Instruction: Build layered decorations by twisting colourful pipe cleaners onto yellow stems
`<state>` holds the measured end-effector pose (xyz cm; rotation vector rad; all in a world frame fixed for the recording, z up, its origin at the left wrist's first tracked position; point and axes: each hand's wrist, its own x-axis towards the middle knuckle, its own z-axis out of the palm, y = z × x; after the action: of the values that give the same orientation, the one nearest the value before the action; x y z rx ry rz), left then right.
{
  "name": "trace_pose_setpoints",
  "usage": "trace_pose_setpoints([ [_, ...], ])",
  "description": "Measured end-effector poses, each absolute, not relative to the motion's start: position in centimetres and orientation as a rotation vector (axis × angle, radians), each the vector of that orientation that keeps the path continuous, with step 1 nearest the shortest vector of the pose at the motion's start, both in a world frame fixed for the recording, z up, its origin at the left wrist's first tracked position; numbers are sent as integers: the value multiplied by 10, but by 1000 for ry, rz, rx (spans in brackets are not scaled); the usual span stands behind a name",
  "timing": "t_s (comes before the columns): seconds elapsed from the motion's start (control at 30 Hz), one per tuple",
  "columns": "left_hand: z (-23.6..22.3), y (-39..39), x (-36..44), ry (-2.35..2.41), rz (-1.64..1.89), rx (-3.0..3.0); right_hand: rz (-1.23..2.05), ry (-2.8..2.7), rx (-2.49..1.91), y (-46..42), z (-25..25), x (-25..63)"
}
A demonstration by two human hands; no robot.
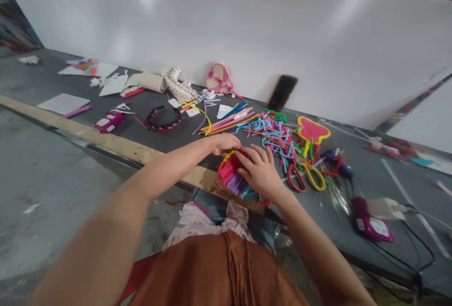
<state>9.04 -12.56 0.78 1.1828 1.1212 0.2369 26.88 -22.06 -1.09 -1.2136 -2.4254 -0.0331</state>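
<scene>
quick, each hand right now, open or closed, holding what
Left hand: closed on the colorful fuzzy piece's edge.
Right hand: fingers bent over the same piece; grip cannot be told.

Dark phone, tilted against white partition

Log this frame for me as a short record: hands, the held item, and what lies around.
Left hand: fingers curled at the item's upper edge
Right hand: laid over the item
Item: fuzzy, multicoloured, yellow along one edge
Beyond hands: loose fuzzy sticks on the table
Back: dark phone, leaning on the white panel
</scene>
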Motion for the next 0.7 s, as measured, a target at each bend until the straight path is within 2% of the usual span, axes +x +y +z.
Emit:
trace_pose_setpoints([
  [0.17, 12, -114, 81, 983, 53, 1335, 433, -1957, -1174, -198, 2, 314],
  [0.27, 15, -106, 85, 858, 23, 1448, 745, -2019, -1223, -192, -2, 331],
  [0.33, 15, -102, 91, 784, 21, 1532, 794, -2154, -1256, -194, -9, 333],
  [0.53, 7, -95, 98, 616, 63, 1718, 737, -2215, -1383, -205, -15, 334],
  [0.7, 7, -108, 88, 553, 53, 1740, 77, -2303, -1431, -203, 1, 356],
])
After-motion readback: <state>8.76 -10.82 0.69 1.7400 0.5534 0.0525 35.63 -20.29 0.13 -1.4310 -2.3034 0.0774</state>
